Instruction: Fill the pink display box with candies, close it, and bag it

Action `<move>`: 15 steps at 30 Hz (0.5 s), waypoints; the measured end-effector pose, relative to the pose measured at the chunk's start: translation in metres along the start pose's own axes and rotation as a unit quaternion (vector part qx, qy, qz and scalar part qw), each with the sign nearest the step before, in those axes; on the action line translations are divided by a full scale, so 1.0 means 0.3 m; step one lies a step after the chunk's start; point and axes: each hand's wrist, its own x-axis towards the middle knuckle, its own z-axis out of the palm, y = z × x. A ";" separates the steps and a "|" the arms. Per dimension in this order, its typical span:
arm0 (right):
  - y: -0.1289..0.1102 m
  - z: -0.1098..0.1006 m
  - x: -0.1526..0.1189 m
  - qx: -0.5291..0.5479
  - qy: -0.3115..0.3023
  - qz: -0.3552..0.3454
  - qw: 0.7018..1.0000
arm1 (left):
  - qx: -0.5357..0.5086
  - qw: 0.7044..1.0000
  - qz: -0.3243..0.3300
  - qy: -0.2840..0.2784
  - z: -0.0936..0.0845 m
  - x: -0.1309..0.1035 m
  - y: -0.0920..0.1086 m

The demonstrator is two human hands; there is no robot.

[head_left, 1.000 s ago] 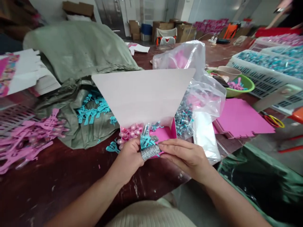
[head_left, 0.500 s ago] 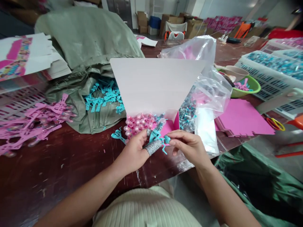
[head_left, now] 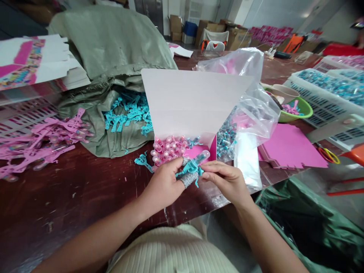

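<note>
My left hand (head_left: 165,179) is closed around a small turquoise plastic toy with a clear rounded capsule (head_left: 191,166). Grey wrapping covers its thumb and a fingertip. Fingers of my right hand (head_left: 227,182) pinch a small turquoise part at the toy's right side, partly hidden by the fingertips. Both hands are just in front of an open box (head_left: 196,102) with a raised white lid and pink inside. Clear-tipped pink toys (head_left: 170,148) fill its left side, and a few blue ones (head_left: 193,141) lie at the back. Left of the box is a loose turquoise piece (head_left: 143,162).
Pink plastic pieces (head_left: 48,140) are heaped at left, turquoise pieces (head_left: 131,112) on green sacking (head_left: 99,144). Right of the box are clear bags (head_left: 250,102), pink card sheets (head_left: 292,148), scissors (head_left: 328,154), a green bowl (head_left: 307,108) and white baskets (head_left: 330,106).
The toy has turned in my left hand, its capsule now leaning further right. My right fingers have brought the small turquoise part closer against its body. The view has shifted slightly.
</note>
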 end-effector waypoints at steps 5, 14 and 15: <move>0.015 -0.006 0.008 -0.039 -0.019 -0.051 0.998 | 0.194 0.978 0.059 0.046 0.006 -0.009 0.000; 0.007 -0.030 0.013 -0.005 -0.096 0.031 0.995 | 0.279 0.952 0.125 -0.006 -0.061 -0.002 -0.036; 0.008 -0.065 0.029 -0.020 -0.094 0.036 0.995 | 0.262 0.960 0.102 -0.001 -0.076 -0.005 -0.040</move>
